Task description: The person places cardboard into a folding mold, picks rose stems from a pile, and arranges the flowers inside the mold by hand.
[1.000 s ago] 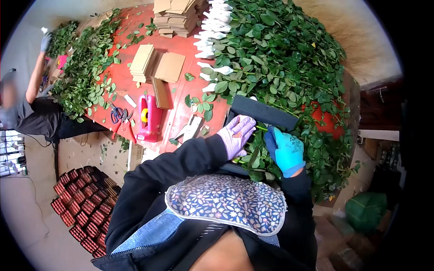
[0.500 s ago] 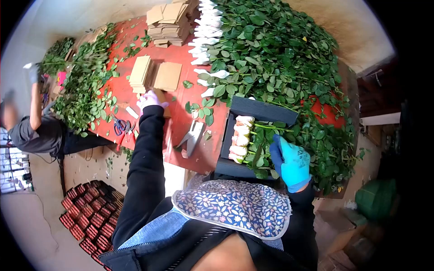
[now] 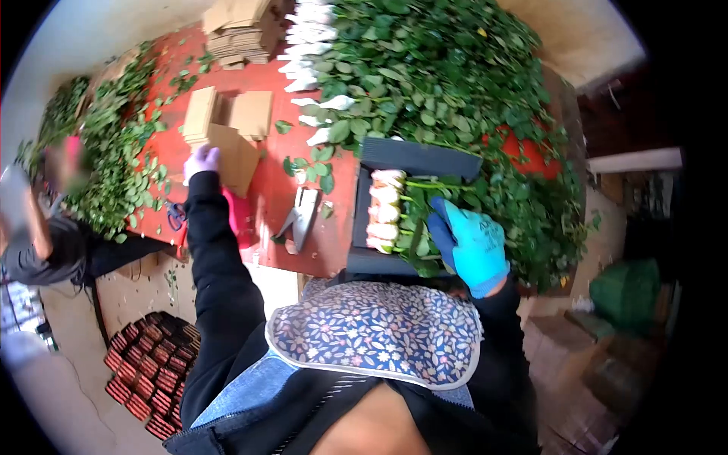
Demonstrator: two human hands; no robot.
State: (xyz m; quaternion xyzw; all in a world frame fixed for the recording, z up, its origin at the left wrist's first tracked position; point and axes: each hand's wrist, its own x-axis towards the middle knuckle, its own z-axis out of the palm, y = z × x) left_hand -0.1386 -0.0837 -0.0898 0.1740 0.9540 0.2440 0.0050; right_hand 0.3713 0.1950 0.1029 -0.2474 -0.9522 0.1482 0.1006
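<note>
My left hand (image 3: 202,162), in a pale pink-purple glove, is closed on the edge of a tilted brown cardboard sheet (image 3: 235,161). Just behind it are a stack of cardboard pieces (image 3: 199,114) and another flat piece (image 3: 251,114). My right hand (image 3: 472,246) wears a light-blue glove with dark-blue coating. It is over green rose stems beside a black box (image 3: 362,203), its fingers extended and partly hidden. Inside the box lies a row of pale pink-cream roses (image 3: 385,212), leafy stems pointing right.
A grey stapler-like tool (image 3: 303,218) and a pink object (image 3: 240,220) lie on the red table (image 3: 318,262). Blue-handled scissors (image 3: 176,217) are farther left. White-wrapped roses with piled leaves (image 3: 440,68) fill the back right. Another person (image 3: 45,243) stands left.
My left hand has drawn the cardboard sheet away from the stack, showing more of it and the pink object below. The view has shifted; my right hand stays beside the box.
</note>
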